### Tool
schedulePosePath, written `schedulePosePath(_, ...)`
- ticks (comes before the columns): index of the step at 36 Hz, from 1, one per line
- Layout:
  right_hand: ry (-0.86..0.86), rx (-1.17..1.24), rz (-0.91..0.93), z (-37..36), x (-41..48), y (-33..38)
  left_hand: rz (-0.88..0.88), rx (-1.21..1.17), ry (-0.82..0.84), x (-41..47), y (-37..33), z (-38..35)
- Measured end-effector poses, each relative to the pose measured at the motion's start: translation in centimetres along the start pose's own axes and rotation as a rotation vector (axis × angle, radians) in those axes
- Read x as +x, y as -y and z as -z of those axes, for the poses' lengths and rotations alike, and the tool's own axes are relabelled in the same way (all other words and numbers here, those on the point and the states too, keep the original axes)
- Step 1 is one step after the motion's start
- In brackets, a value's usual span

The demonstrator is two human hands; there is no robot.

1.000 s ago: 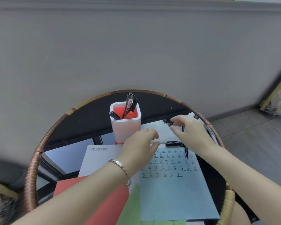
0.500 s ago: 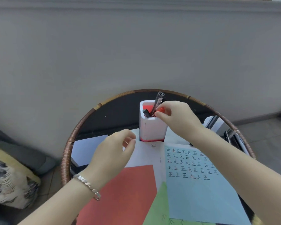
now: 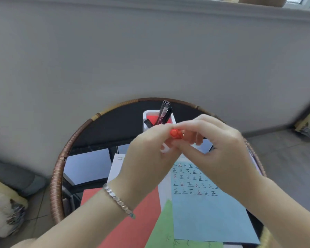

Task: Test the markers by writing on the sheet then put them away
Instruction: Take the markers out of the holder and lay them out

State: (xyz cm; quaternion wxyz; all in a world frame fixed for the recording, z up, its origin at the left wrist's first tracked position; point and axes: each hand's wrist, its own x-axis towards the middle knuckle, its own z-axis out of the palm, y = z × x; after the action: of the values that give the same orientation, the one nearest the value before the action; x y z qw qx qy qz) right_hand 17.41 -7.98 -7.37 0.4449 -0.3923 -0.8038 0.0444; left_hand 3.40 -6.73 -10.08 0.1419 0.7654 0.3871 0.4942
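Both hands meet above the table in front of the white pen holder (image 3: 145, 114). Between them is a red marker (image 3: 175, 134), its round red end facing me. My left hand (image 3: 147, 156) pinches it from the left and my right hand (image 3: 215, 149) grips it from the right; most of its body is hidden by the fingers. Several dark markers (image 3: 164, 113) stand in the holder. Below the hands lies the blue sheet (image 3: 204, 212) with rows of written characters.
A round glass table with a woven rim (image 3: 56, 176) stands against a grey wall. Red paper (image 3: 132, 226), green paper (image 3: 165, 230) and a white sheet (image 3: 115, 167) lie beside the blue one. Cushions sit on the floor at far left and far right.
My right hand has lifted a red marker out of the holder toward me. My left hand rose from the table and closed on it too.
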Motion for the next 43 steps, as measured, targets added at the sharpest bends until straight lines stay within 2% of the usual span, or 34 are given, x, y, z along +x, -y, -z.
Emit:
schedulePosePath(2,0.001,0.066,-0.115,-0.1,-0.9,-0.1,0.016,-0.009,-0.022,-0.3,-0.1,-0.4)
schedulePosePath(5,-0.007,0.205,-0.387,0.0,-1.9,-0.1,0.143,-0.124,-0.071,-0.8,-0.1,-1.0)
schedulePosePath(8,0.162,0.317,-0.712,-0.1,-2.5,-0.7,0.325,-0.312,-0.113,-1.3,0.0,-1.4)
schedulePosePath(10,0.268,0.482,-0.916,-0.6,-3.1,-1.3,0.446,-0.470,-0.100,-1.4,0.0,-1.6)
schedulePosePath(12,0.217,0.678,-1.057,-1.1,-3.6,-1.9,0.524,-0.547,-0.058,-1.6,0.2,-2.0)
schedulePosePath(14,0.087,0.820,-1.139,-1.7,-4.0,-2.3,0.557,-0.543,0.013,-2.0,0.5,-2.4)
schedulePosePath(16,-0.006,0.856,-1.151,-2.1,-4.5,-2.8,0.561,-0.457,0.102,-2.5,1.2,-2.7)
schedulePosePath(20,-0.083,0.819,-1.101,-2.8,-5.2,-3.1,0.490,-0.228,0.289,-3.2,2.1,-3.0)
schedulePosePath(25,-0.151,0.834,-1.007,-3.2,-5.6,-3.1,0.339,-0.058,0.424,-3.5,2.2,-3.3)
schedulePosePath(29,-0.155,0.871,-0.967,-2.9,-5.8,-3.0,0.243,0.026,0.467,-3.6,2.3,-3.2)
schedulePosePath(33,-0.142,0.910,-0.935,-2.8,-6.1,-3.0,0.196,0.006,0.474,-3.7,2.3,-3.0)
schedulePosePath(37,-0.135,0.928,-0.877,-2.7,-6.5,-3.0,0.224,-0.053,0.480,-3.8,2.0,-2.7)
schedulePosePath(40,-0.125,0.960,-0.811,-2.4,-6.9,-3.2,0.376,-0.201,0.534,-3.6,1.9,-2.0)
schedulePosePath(43,-0.033,0.989,-0.749,-2.2,-7.1,-3.4,0.496,-0.339,0.602,-3.7,2.0,-1.4)
